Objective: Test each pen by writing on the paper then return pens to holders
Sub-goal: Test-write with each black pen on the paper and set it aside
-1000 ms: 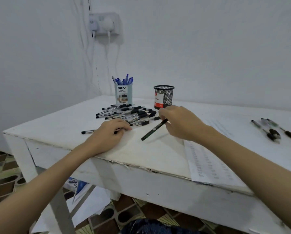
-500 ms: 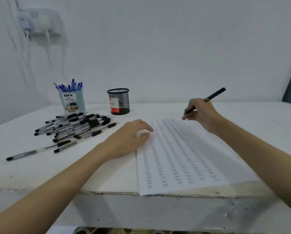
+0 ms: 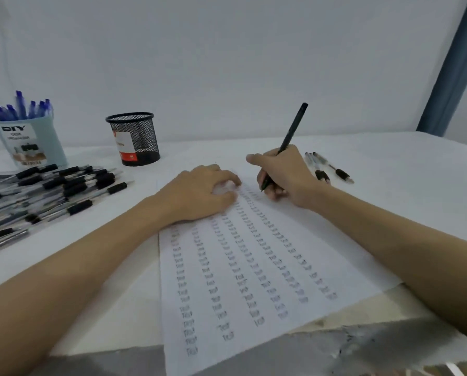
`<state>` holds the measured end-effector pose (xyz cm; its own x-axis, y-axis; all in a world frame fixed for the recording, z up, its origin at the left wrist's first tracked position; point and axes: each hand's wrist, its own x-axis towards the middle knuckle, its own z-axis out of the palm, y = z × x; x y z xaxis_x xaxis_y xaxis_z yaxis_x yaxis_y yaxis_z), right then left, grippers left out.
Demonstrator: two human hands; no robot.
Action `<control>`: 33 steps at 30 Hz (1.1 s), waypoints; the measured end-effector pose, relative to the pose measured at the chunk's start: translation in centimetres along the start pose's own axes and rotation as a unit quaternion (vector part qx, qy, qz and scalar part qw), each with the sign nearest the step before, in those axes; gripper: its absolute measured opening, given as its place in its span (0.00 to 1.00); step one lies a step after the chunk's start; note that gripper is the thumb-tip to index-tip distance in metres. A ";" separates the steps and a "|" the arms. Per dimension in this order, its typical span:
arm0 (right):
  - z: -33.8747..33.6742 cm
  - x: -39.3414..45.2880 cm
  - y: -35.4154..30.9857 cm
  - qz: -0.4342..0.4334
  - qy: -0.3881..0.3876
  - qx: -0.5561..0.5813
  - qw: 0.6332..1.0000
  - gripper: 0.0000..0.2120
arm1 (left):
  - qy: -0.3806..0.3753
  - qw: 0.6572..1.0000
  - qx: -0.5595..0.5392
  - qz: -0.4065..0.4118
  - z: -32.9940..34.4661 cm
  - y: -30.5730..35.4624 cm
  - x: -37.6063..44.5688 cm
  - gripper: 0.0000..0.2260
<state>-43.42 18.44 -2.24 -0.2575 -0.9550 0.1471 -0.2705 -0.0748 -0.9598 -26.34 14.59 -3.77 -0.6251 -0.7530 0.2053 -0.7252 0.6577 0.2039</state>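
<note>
On paper (image 3: pixel 254 267) rows reading "Test", right hand (image 3: pixel 283 175) grips pen (image 3: pixel 292 131)

White room, white table, diffuse light.

Wall (image 3: pixel 226 63) behind is plain white, unmarked, evenly lit with no hard shadows. Table (image 3: pixel 405 169) top is white and meets the wall along a straight line; its near edge (image 3: pixel 376 346) is grey, chipped and worn, with bare patches showing through the paint. A blue curtain (image 3: pixel 454 61) hangs at far right, running at a slant from the top corner to the tabletop.
</note>
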 end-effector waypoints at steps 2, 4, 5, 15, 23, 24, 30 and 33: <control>-0.2 0.1 -0.4 -0.016 0.003 -0.015 1.000 0.22 | 0.007 0.999 0.053 -0.005 -0.3 0.1 -0.1 0.17; -0.3 0.3 -1.2 -0.038 0.005 -0.008 0.999 0.26 | 0.017 0.996 0.084 -0.006 -0.5 0.1 -0.2 0.18; -0.3 0.3 -1.7 -0.048 0.002 -0.002 0.999 0.27 | 0.020 0.996 0.090 -0.005 -0.5 0.1 -0.2 0.19; 1.4 0.4 0.4 -0.074 -0.012 -0.066 0.995 0.23 | 0.043 0.998 0.011 -0.048 0.9 -0.5 0.0 0.19; 1.2 0.0 0.7 -0.095 -0.020 -0.061 0.993 0.21 | 0.025 0.995 -0.061 -0.068 0.8 -0.6 0.1 0.18; 1.2 0.0 0.7 -0.096 -0.022 -0.063 0.993 0.22 | 0.026 0.995 -0.060 -0.069 0.8 -0.6 0.0 0.18; 1.4 0.2 0.8 -0.100 -0.008 -0.091 0.991 0.21 | 0.026 0.995 -0.059 -0.073 0.8 -0.5 -0.1 0.19; 1.3 0.3 0.9 -0.098 -0.001 -0.082 0.992 0.20 | 0.024 0.995 -0.063 -0.073 0.8 -0.5 0.0 0.18</control>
<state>-42.49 17.69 -3.34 -0.1830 -0.9272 0.3267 -0.4619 -0.2123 -0.8612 -26.20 14.28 -4.63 -0.4995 -0.8405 0.2099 -0.7630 0.5415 0.3529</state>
